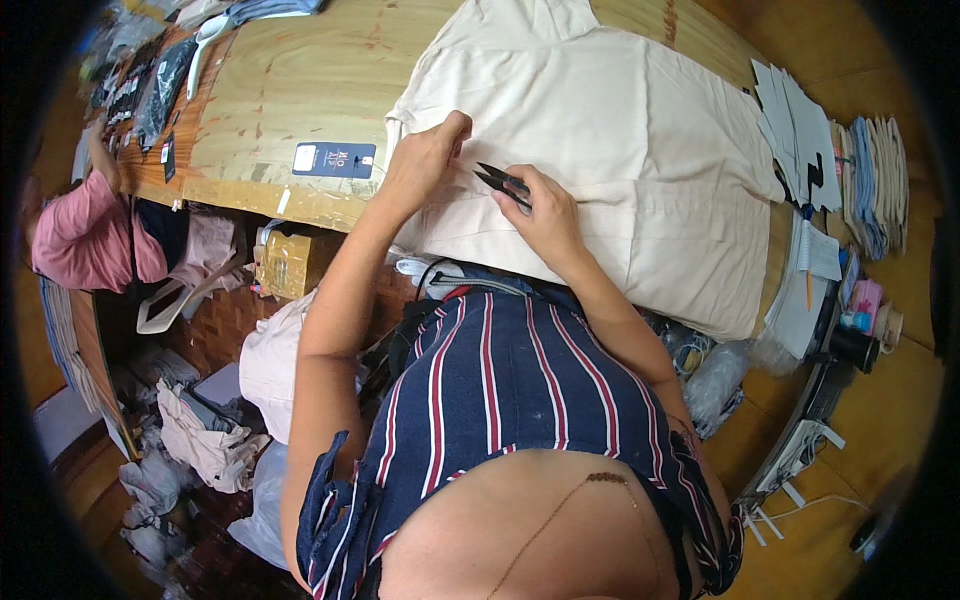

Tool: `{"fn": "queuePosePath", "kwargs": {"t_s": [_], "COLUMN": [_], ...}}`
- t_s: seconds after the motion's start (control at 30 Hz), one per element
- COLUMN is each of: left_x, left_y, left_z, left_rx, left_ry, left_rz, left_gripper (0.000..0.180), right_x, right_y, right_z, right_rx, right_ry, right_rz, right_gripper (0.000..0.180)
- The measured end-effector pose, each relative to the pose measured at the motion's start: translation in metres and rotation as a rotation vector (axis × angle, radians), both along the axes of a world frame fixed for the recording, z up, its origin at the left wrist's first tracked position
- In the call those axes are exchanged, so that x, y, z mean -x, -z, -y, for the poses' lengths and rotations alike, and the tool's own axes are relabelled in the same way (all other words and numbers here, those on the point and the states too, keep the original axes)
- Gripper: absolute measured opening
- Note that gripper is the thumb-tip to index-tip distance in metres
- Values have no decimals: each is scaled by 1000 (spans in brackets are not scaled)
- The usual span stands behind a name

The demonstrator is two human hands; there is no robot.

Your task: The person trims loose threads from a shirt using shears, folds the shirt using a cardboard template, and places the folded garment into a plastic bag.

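Thread snips [503, 184] sit pinched in my right hand [545, 215]; my left hand [425, 160] pins the cream shirt [640, 170]. Trimming stage, I judge; next needs careful aim.

The right hand [545, 215] covers the handles of the black snips [502, 184]; the cream garment's [620, 150] near edge (perhaps a hem) drops behind the desk [290, 90].

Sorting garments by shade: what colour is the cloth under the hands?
The garment on the table is plain cream, off-white, with no pattern; the head view shows it.
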State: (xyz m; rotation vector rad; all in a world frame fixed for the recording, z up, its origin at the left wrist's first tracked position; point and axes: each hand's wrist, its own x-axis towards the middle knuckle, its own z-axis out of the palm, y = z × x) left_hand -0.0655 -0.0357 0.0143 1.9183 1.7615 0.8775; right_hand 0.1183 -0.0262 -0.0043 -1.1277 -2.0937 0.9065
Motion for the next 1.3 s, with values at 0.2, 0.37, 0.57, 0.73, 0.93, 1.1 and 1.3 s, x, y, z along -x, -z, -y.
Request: {"fn": "queuePosePath", "kwargs": {"t_s": [0.2,0.37,0.57,0.73,0.93,1.1,1.3], "left_x": [13,17,13,12,12,7,11], "left_y": [4,1,-7,-15,-14,-4,6], "left_z": [-14,-28,-37,-45,-45,-31,-20], "left_rx": [113,317,270,326,447,484,379], "left_ry": [16,-110,-54,-62,-126,-168,-106], "left_rz": [229,586,508,603,933,1235,1576], "left_gripper": [11,11,14,17,18,19,19], "right_x": [16,24,34,36,30,20,10], "right_y": [-3,-1,3,0,-3,2,-17], "right_z": [-4,-11,-15,-24,-8,-11,-8], "right_rx": [182,409,178,188,-809,-664,-96], "right_ry": [106,68,69,109,-252,-336,-180], "right_rz": [17,82,-231,-161,243,237,-141], "right_gripper": [26,23,23,16,1,11,20]}}
